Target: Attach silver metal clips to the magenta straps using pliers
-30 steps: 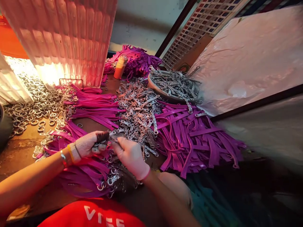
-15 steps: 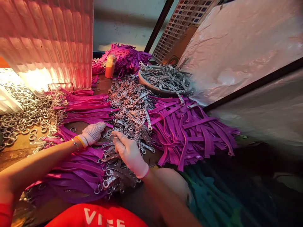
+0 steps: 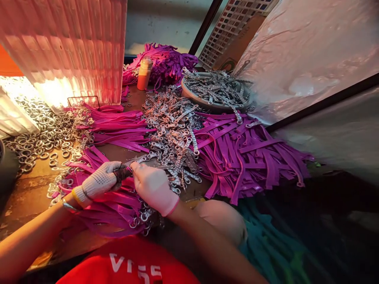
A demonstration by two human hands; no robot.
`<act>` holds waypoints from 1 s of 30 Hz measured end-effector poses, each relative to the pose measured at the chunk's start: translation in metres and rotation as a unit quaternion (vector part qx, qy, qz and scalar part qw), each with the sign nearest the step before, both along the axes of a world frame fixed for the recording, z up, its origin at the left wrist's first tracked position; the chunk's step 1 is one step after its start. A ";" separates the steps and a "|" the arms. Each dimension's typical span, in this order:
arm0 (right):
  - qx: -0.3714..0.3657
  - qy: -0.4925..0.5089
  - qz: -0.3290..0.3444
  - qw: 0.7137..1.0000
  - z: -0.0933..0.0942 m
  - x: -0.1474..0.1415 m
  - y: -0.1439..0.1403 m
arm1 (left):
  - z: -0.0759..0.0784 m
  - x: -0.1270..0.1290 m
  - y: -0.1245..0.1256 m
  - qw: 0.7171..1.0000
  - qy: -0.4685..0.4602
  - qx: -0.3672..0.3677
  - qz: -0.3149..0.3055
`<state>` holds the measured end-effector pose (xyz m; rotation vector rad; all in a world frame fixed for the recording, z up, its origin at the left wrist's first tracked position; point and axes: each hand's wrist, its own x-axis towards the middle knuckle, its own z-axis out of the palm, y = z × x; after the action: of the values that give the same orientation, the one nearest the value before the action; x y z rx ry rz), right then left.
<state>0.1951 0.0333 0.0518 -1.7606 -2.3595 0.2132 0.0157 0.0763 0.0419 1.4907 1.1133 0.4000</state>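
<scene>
My left hand (image 3: 99, 182), in a white knitted glove with a dark worn fingertip, meets my right hand (image 3: 152, 187), also gloved, over a heap of purple straps (image 3: 115, 209) with metal rings at their ends. Between the fingertips of both hands I pinch a short metal chain piece (image 3: 139, 159) that points up and right toward the pile of metal chain links (image 3: 171, 130). What the left fingers hold besides the chain end is hidden.
More purple straps (image 3: 245, 157) lie at right, and others at left (image 3: 115, 126) and at the back (image 3: 166, 63). Loose metal rings (image 3: 38, 132) cover the left side. A round dish (image 3: 192, 94) holds chain pieces. An orange bottle (image 3: 144, 74) and a ribbed translucent panel (image 3: 68, 47) stand behind.
My left hand, which lay flat on the straps half a second ago, has come back to the right hand. Both now pinch a chain piece.
</scene>
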 end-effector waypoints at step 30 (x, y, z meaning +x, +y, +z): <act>-0.096 -0.117 0.104 0.983 -0.010 -0.016 0.008 | -0.046 -0.013 0.002 0.999 -0.002 0.030 -0.020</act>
<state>0.1791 0.0415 0.0416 -1.7001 -2.7791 0.2868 0.0028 0.0788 -0.0045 1.5617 1.0737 0.4117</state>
